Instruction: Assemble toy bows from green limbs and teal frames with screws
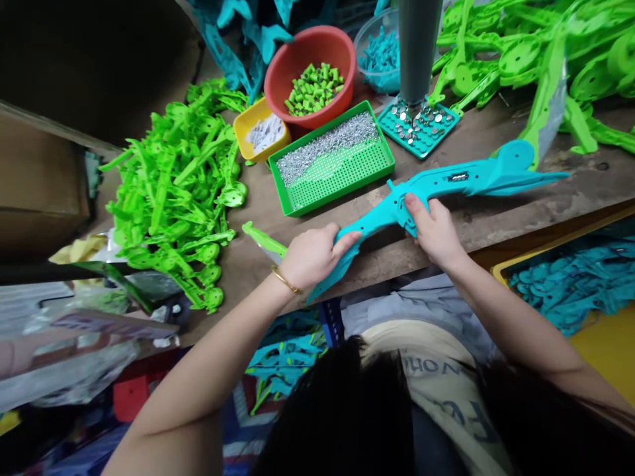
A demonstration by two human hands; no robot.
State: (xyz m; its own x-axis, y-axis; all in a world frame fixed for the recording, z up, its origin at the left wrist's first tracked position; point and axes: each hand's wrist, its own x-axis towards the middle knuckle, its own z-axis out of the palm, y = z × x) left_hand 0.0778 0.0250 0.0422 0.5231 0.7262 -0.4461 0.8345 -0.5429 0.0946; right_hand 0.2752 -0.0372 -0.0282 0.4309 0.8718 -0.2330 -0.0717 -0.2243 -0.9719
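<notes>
A long teal plastic toy part (446,182) lies across the wooden bench's front edge, its far end reaching right. My left hand (312,254), with a gold bangle at the wrist, is closed around its near handle end. My right hand (434,228) grips the part's middle, thumb on top. A small metal piece sits in a slot on the teal part's upper face. Under my left hand a green plastic piece (262,239) pokes out to the left.
A green tray (381,162) holds small screws. Behind it stand a red bowl (282,69) of green pegs, a yellow tub (243,129), a teal tray (421,125) of metal discs and a grey post (417,46). Green parts (173,192) are heaped left and at back right.
</notes>
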